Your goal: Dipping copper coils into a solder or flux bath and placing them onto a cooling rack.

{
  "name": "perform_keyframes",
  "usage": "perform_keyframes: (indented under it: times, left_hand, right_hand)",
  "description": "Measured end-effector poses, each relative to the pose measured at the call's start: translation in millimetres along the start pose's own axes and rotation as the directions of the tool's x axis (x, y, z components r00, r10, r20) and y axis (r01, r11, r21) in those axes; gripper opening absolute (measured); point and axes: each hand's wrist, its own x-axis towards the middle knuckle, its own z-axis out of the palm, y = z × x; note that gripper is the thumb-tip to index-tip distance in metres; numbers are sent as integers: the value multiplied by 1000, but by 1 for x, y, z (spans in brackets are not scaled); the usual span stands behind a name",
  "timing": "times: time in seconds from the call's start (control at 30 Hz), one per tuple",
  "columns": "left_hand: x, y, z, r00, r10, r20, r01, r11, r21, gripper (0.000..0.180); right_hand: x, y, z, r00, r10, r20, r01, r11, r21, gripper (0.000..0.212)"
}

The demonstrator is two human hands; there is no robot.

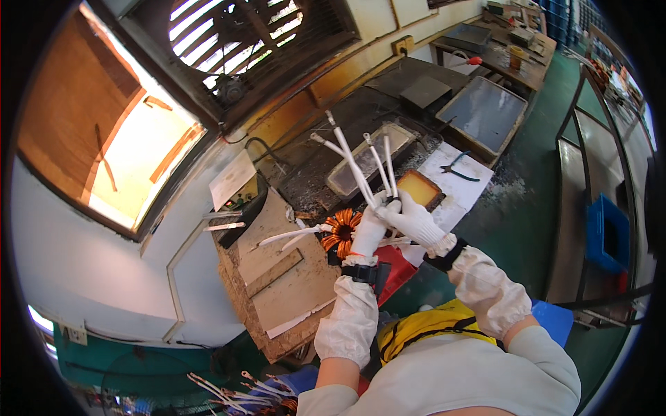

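My left hand [369,227], in a white glove, is closed around several white-sleeved wire leads [355,170]. Their ends point up and away from me, and some carry metal lugs. My right hand [414,220], also gloved, meets the left with its fingers closed on the shorter leads [380,165]. What the leads join to is hidden by my hands. Beside my left wrist, a ring-shaped coil of copper wire [340,234] lies at the bench edge. Its white-sleeved leads [288,236] stretch left over the board.
Beyond my hands lie a rectangular metal trough [347,179] and an amber-filled tray [419,190]. Pliers [459,170] rest on white paper [454,201]. A large tray [484,114] stands farther right. More coils with leads [267,396] sit low at left; a blue crate [608,232] is on the right-hand rack.
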Motion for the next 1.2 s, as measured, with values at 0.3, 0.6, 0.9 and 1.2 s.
perform_keyframes:
  times: [0.3,0.6,0.9,1.2]
  left_hand:
    - [-75,8,-57,943,332,31,-212,523,825,31]
    - [-52,-35,-160,774,629,70,12,-125,992,23]
    - [-65,-40,-155,958,225,-178,225,-202,953,13]
    - [-111,-21,-131,929,97,-358,366,-87,926,27]
  right_hand:
    - [6,-12,29,997,41,-70,-49,991,-128,84]
    - [-2,-7,37,997,-67,-46,57,980,-192,89]
    - [13,-7,31,981,-189,-47,159,917,-365,72]
    - [37,-10,29,961,-270,58,274,910,-311,66]
